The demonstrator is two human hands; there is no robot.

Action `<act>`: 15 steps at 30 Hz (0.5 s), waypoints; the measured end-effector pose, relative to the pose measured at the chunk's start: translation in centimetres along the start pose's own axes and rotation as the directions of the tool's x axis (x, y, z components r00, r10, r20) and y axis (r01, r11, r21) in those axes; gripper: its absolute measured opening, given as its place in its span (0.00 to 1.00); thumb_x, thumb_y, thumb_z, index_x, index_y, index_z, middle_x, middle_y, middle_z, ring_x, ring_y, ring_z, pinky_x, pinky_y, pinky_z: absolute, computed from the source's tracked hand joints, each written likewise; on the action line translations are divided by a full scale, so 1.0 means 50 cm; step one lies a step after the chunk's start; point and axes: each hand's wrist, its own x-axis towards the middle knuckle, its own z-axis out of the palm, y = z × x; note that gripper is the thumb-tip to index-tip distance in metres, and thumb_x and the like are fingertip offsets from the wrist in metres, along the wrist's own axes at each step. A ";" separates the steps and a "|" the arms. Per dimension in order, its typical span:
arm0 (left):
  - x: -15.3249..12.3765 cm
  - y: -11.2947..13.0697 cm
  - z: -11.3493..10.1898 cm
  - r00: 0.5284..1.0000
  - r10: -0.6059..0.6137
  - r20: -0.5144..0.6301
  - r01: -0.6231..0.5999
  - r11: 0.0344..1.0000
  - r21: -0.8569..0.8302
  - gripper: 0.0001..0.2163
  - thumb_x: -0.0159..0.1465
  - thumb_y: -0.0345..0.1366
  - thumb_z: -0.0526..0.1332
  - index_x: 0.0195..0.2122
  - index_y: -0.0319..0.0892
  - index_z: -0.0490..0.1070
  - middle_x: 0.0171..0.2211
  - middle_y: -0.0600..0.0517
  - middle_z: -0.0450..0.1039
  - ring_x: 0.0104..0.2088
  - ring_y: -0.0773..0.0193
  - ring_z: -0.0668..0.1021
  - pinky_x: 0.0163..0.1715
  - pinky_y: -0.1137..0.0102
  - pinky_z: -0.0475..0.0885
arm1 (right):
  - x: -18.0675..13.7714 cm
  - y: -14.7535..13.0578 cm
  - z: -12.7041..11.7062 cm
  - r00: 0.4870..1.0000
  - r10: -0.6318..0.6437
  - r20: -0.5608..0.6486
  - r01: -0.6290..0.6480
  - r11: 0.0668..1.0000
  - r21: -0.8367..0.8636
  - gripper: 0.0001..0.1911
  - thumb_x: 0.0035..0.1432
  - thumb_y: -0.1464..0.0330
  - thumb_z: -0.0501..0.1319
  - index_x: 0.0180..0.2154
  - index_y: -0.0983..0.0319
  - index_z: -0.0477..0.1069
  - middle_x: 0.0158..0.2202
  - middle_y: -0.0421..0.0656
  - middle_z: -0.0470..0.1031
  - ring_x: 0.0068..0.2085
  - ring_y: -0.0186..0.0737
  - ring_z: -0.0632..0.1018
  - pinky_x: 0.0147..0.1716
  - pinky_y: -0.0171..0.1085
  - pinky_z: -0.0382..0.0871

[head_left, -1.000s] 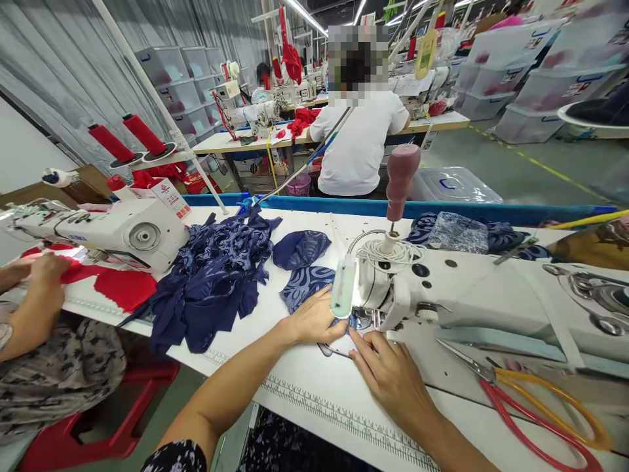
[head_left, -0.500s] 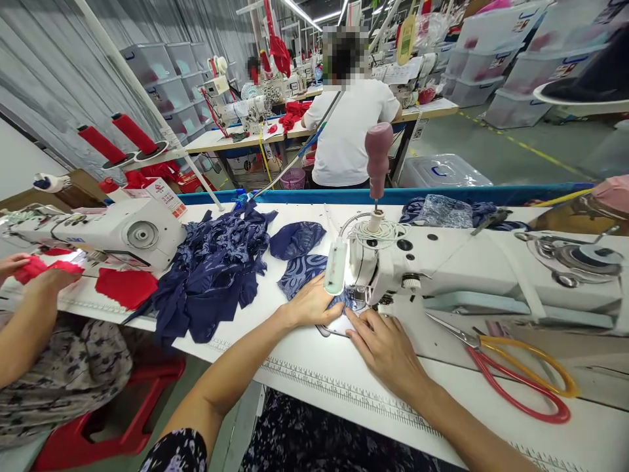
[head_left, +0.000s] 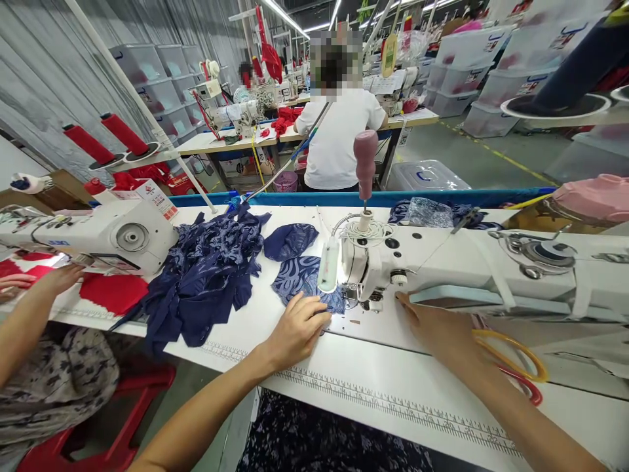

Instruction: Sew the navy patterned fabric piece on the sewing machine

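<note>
My left hand [head_left: 297, 328] rests on the white table with its fingers bent, the tips at the near edge of a navy patterned fabric piece [head_left: 299, 278]. That piece lies just left of the needle area [head_left: 361, 301] of the white sewing machine [head_left: 442, 262]. My right hand [head_left: 435, 328] lies flat on the machine bed under the machine's arm, over the blades of the scissors [head_left: 521, 354]. Their yellow and red handles show to the right of my wrist. Neither hand visibly grips anything.
A pile of navy fabric [head_left: 206, 275] lies left of my work. Further left a co-worker's hand [head_left: 59, 278] works red cloth [head_left: 113, 292] at another machine [head_left: 108, 236]. A pink thread spool [head_left: 365, 164] stands on my machine. A person in a white shirt [head_left: 339, 137] sits beyond the table.
Both hands have left the needle area. My left hand pulled back toward me, and my right hand slid right onto the scissors. The co-worker's hands shifted on the red cloth.
</note>
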 end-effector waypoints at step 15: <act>-0.019 0.012 0.019 0.978 -0.022 -0.209 0.000 0.994 -0.106 0.14 0.63 0.23 0.54 0.46 0.43 0.71 0.46 0.46 0.74 0.54 0.56 0.72 0.55 0.54 0.70 | 0.008 -0.041 0.009 0.940 -0.305 -0.153 0.335 0.911 0.242 0.15 0.70 0.66 0.49 0.33 0.58 0.71 0.34 0.39 0.74 0.29 0.35 0.73 0.28 0.36 0.63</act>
